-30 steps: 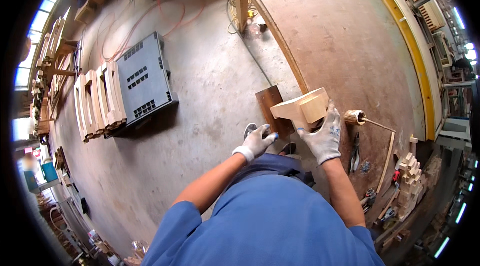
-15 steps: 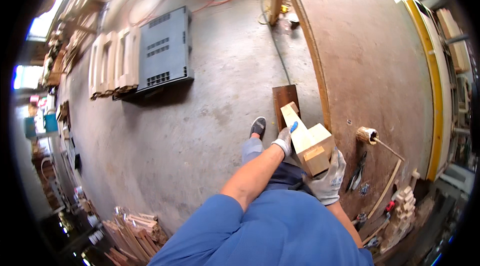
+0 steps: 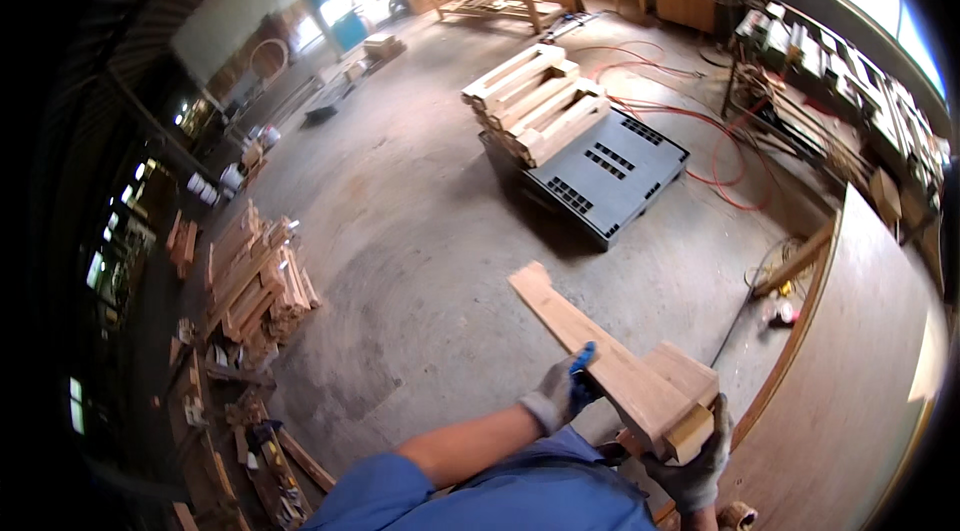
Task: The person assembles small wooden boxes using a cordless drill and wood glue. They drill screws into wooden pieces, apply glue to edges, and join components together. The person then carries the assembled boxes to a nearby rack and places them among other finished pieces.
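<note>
A pale wooden workpiece (image 3: 620,366) is held in front of my body: a long flat board with thicker blocks joined at its near end. My left hand (image 3: 563,393), in a grey glove with blue fingers, grips the board's left edge about midway, with the thumb on top. At the blocky end, my right hand (image 3: 697,466) is gloved too and wraps round the outer side. Its fingers beneath the wood are partly hidden. The board's far end, with a notched corner, points up and left over the concrete floor (image 3: 400,271).
A grey plastic pallet (image 3: 625,156) carries stacked wooden frames (image 3: 540,96) ahead. To the right is a wood-topped table (image 3: 850,361). Red hose (image 3: 715,166) coils across the floor beyond the pallet. Several timber pieces lie in a pile (image 3: 260,276) at left.
My view has swung left, toward the pallet and the timber pile. The workpiece has turned with me, its long end now pointing up-left away from the table. Both hands keep hold of it.
</note>
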`<state>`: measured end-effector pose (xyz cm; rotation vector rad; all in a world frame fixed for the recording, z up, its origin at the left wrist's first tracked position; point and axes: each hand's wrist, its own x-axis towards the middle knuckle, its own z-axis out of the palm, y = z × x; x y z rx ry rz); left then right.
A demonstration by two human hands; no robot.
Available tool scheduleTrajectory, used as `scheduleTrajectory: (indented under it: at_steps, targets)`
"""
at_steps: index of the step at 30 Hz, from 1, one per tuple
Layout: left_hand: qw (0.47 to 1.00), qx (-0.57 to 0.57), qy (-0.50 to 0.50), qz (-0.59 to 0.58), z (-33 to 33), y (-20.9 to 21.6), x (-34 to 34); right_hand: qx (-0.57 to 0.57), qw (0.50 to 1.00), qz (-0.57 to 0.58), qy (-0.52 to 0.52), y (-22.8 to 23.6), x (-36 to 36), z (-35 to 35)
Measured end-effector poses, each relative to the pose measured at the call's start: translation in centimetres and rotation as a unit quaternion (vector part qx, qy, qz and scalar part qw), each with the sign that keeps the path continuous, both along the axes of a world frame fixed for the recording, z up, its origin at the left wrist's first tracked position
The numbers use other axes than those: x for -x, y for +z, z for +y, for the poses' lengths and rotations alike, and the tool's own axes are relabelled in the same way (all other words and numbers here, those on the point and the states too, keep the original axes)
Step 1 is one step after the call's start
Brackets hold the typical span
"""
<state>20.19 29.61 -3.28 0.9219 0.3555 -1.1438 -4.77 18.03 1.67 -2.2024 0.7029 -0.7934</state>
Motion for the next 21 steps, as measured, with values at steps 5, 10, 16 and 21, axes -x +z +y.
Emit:
scheduleTrajectory:
  at_steps: [5, 10, 16, 21]
  targets:
    - [0.968, 0.114, 0.222, 0.007, 8.5, -0.9, -10.8, -0.189, 0.980, -0.007, 0.066, 7.0, -1.4, 0.0]
    - [0.946, 0.020, 0.320, 0.034, 12.9, -8.2, -15.9, -0.190, 0.979, 0.051, 0.053, 3.4, -6.9, 0.4]
    - [0.923, 0.089, 0.367, 0.070, 19.5, -8.3, -20.5, -0.808, 0.531, -0.253, -0.036, -5.6, -14.5, -0.3]
    - [0.932, 0.147, 0.329, -0.024, 22.8, -7.0, -25.3, -0.807, 0.579, -0.121, 0.004, -7.5, -27.0, 0.3]
